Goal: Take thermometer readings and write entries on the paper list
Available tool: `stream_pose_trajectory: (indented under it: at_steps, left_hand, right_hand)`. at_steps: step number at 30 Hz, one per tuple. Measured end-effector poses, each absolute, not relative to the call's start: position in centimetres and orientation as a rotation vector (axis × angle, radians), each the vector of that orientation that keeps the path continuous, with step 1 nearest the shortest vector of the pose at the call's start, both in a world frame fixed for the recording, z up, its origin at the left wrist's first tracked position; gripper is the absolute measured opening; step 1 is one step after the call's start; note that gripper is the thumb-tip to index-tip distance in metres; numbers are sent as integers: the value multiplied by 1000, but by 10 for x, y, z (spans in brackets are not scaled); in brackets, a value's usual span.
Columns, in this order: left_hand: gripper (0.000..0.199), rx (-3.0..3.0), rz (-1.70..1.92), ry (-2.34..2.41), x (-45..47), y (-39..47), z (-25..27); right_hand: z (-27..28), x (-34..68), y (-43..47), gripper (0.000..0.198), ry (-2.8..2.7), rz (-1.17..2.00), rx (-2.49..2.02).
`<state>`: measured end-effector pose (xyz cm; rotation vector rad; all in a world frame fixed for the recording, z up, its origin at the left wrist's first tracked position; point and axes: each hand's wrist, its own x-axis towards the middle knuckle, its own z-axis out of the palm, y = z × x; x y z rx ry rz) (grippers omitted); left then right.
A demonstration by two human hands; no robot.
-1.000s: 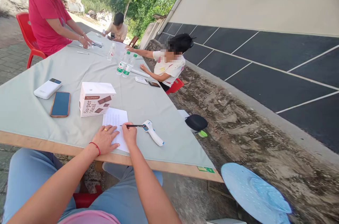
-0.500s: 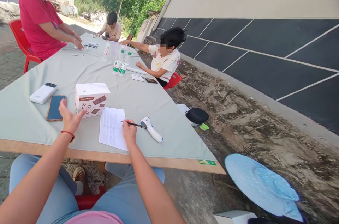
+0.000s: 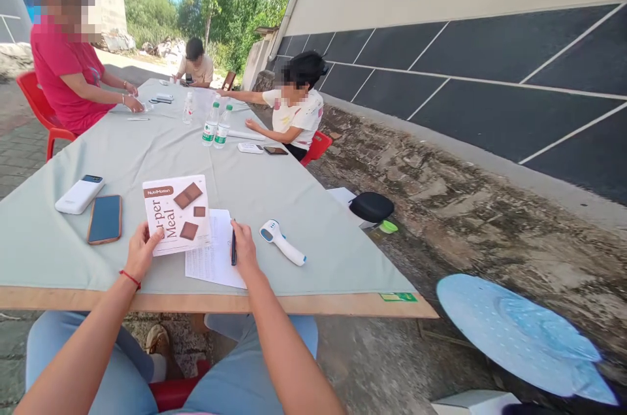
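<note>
My left hand (image 3: 142, 250) grips the lower left corner of a white box (image 3: 189, 222) printed with brown squares, its large face turned toward me. Part of a printed sheet of paper (image 3: 210, 263) lies behind and below the box. In my right hand (image 3: 245, 246) a black pen (image 3: 234, 246) is held upright over the paper's right side. To the right of that hand rests a white and blue infrared thermometer (image 3: 284, 244). A smartphone (image 3: 104, 219) and a white power bank (image 3: 80, 195) lie left of the box.
Water bottles (image 3: 215, 124) stand farther up the cloth-covered table (image 3: 161, 140). A person in pink (image 3: 68, 75), one in a white shirt (image 3: 296, 111) and one at the far end (image 3: 194, 68) are around it. A blue hat (image 3: 514, 330) is at the lower right.
My left hand has closed on the box and tilted its printed face toward me, over the paper. The pen has swung from lying sideways to upright in my right hand.
</note>
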<state>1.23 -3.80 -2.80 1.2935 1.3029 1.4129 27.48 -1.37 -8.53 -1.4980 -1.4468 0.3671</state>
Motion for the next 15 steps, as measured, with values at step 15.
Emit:
stream_pose_trajectory:
  at_steps: [15]
  left_hand:
    - [63,1670,1239,1387,15,-42,-34]
  right_hand:
    - [-44,378,-41,40,-1531,311,-2449]
